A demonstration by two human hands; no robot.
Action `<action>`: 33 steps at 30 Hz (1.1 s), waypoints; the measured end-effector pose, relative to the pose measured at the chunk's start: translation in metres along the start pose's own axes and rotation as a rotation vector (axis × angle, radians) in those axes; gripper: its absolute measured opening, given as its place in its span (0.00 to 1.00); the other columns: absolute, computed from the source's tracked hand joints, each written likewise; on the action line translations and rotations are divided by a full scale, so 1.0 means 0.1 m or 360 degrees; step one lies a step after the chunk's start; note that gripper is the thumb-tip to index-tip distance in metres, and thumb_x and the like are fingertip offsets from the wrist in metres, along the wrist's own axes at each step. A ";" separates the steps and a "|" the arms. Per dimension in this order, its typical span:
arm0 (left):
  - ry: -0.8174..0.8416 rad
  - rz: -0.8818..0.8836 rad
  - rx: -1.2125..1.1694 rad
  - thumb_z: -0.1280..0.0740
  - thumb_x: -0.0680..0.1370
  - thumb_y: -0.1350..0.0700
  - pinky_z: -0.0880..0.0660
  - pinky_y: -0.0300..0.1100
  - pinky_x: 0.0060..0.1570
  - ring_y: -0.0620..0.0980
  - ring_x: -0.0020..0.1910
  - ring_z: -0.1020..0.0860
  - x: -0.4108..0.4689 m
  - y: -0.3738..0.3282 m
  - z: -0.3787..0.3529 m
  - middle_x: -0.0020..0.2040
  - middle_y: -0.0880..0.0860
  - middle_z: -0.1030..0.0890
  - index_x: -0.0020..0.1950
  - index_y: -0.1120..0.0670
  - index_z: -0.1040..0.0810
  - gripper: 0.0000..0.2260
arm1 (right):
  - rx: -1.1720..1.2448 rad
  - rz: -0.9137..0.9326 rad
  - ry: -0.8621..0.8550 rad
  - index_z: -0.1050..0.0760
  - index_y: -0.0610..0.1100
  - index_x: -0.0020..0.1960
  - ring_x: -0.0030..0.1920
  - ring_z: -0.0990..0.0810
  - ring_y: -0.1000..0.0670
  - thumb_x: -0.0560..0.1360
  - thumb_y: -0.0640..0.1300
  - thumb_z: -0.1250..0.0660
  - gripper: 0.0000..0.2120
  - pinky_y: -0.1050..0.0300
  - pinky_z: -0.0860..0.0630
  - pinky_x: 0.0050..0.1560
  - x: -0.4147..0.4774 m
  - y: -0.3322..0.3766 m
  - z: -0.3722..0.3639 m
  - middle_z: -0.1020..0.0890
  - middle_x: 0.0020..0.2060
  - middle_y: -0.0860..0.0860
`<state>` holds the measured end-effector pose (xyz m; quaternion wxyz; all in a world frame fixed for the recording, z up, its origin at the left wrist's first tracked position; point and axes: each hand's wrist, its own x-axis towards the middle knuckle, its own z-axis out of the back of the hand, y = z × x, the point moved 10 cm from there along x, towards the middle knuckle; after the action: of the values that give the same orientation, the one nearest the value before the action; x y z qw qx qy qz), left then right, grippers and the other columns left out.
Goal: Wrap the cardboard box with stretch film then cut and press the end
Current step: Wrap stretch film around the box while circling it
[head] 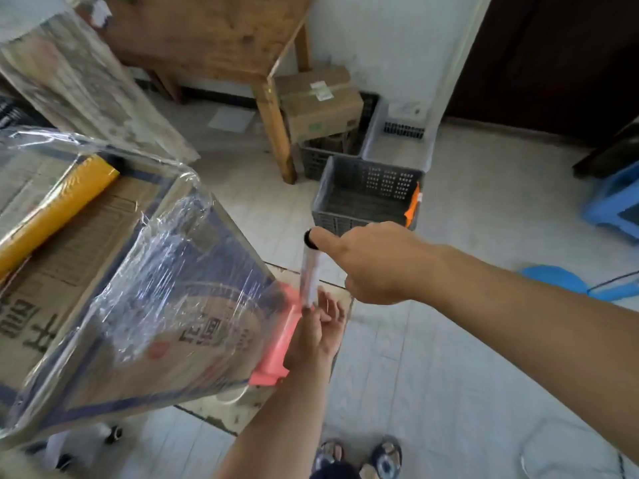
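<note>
A slim roll of clear stretch film on a dark-cored tube (310,274) stands upright in the air between the two hands, just off the right corner of the large brown printed cardboard box (79,271). The right hand (373,264) is above it: its forefinger reaches out to the tube's top opening while the other fingers are curled into the palm. The left hand (318,333) is below, its fingers straight and spread, the roll's lower end resting against them (whether a fingertip goes into the core there cannot be told). A crinkled sheet of film (193,254) runs from the roll over the box's near face and top. A wide yellow tape strip (58,202) crosses the top of the box, and a pink plastic piece (276,340) lies along the box's right edge, touching the left hand. The box sits tilted on a low tabletop (214,413), whose near edge and far right corner show under it. Around it is a pale tiled floor (449,375), with a wooden table (214,32) against the white wall (380,36), grey slotted plastic crates (363,198) beside its leg, and a blue plastic stool (615,198) at the right.
</note>
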<state>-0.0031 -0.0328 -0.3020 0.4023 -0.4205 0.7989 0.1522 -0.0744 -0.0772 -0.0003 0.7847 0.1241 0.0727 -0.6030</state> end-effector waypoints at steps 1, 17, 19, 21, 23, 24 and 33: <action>-0.0013 -0.0031 -0.0051 0.48 0.62 0.74 0.20 0.43 0.42 0.50 0.49 0.22 0.04 -0.03 -0.02 0.49 0.53 0.19 0.55 0.56 0.22 0.28 | -0.0013 0.0046 0.0002 0.51 0.54 0.71 0.32 0.26 0.46 0.73 0.42 0.36 0.33 0.51 0.32 0.29 0.06 -0.02 0.01 0.26 0.35 0.49; -0.0112 -0.0526 -0.0640 0.52 0.64 0.77 0.24 0.49 0.49 0.53 0.48 0.21 0.84 -0.63 -0.57 0.46 0.55 0.17 0.42 0.53 0.28 0.23 | -0.0204 0.0717 0.0156 0.49 0.54 0.72 0.32 0.29 0.48 0.76 0.44 0.35 0.32 0.51 0.32 0.29 1.42 -0.25 0.27 0.28 0.36 0.49; -0.0147 -0.0520 -0.0769 0.53 0.74 0.74 0.27 0.48 0.52 0.52 0.48 0.23 0.98 -0.70 -0.65 0.43 0.55 0.15 0.39 0.54 0.20 0.25 | -0.0221 0.0815 0.0202 0.50 0.55 0.73 0.31 0.30 0.48 0.76 0.43 0.35 0.33 0.51 0.32 0.29 1.61 -0.21 0.28 0.29 0.35 0.49; -0.0129 -0.0527 -0.0969 0.46 0.80 0.66 0.23 0.49 0.48 0.51 0.48 0.22 1.14 -0.79 -0.68 0.48 0.53 0.17 0.53 0.52 0.21 0.17 | -0.0247 0.0934 0.0221 0.49 0.55 0.72 0.32 0.29 0.47 0.75 0.42 0.34 0.33 0.49 0.28 0.31 1.83 -0.17 0.32 0.29 0.36 0.49; -0.0149 -0.0609 -0.1112 0.44 0.82 0.63 0.21 0.46 0.41 0.50 0.46 0.21 1.28 -0.88 -0.69 0.52 0.53 0.19 0.62 0.47 0.27 0.15 | -0.0235 0.1046 0.0220 0.49 0.56 0.70 0.32 0.27 0.45 0.74 0.40 0.36 0.32 0.47 0.26 0.32 2.04 -0.11 0.36 0.27 0.37 0.49; -0.0149 -0.0675 -0.1134 0.42 0.80 0.65 0.21 0.46 0.42 0.51 0.46 0.21 1.33 -0.93 -0.71 0.52 0.53 0.19 0.62 0.44 0.27 0.18 | -0.0238 0.1110 0.0218 0.49 0.56 0.70 0.32 0.26 0.45 0.74 0.38 0.38 0.31 0.48 0.27 0.30 2.13 -0.07 0.38 0.26 0.37 0.48; -0.0204 -0.1132 -0.1538 0.39 0.59 0.61 0.40 0.52 0.73 0.51 0.59 0.25 1.58 -1.45 -1.01 0.65 0.50 0.20 0.44 0.54 0.12 0.20 | -0.0364 0.1733 0.0213 0.50 0.58 0.70 0.29 0.27 0.47 0.73 0.38 0.39 0.33 0.53 0.35 0.24 2.86 0.32 0.56 0.23 0.38 0.49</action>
<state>0.0090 -0.2654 -0.3467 0.2392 -0.7870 0.4237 0.3793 0.0296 -0.3507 -0.0190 0.9849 0.0958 0.1128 -0.0900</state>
